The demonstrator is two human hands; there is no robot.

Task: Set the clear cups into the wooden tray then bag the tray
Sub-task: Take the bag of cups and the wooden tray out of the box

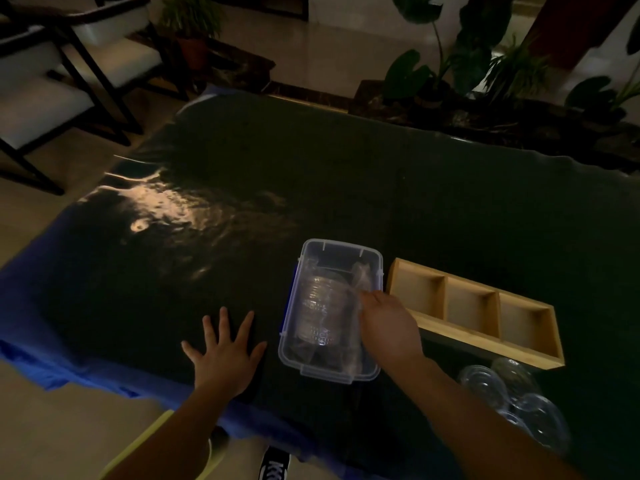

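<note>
- Table (pixel 346 174): dark glossy cover.
- Wooden tray (pixel 485 336): pale, three square compartments, bare.
- Plastic bin (pixel 294 341): clear, rectangular, holding ribbed clear film.
- Clear cups (pixel 519 400): clustered before tray.
- Right hand (pixel 389 323): pinching the film.
- Left hand (pixel 221 351): flat, fingers splayed.

View: a single head-worn, wide-angle view is given; no second view is offered for overlap.
Position: the scene is seen from above the table's (pixel 346 174) near edge.
Direction: the camera is aimed forward and down, across the dark tabletop toward chairs (pixel 69 64) and potted plants (pixel 450 57) beyond.
Nearness: the left hand (pixel 221 355) and right hand (pixel 389 327) are seen close, low in frame.
Distortion: straight edges are bowed outward.
</note>
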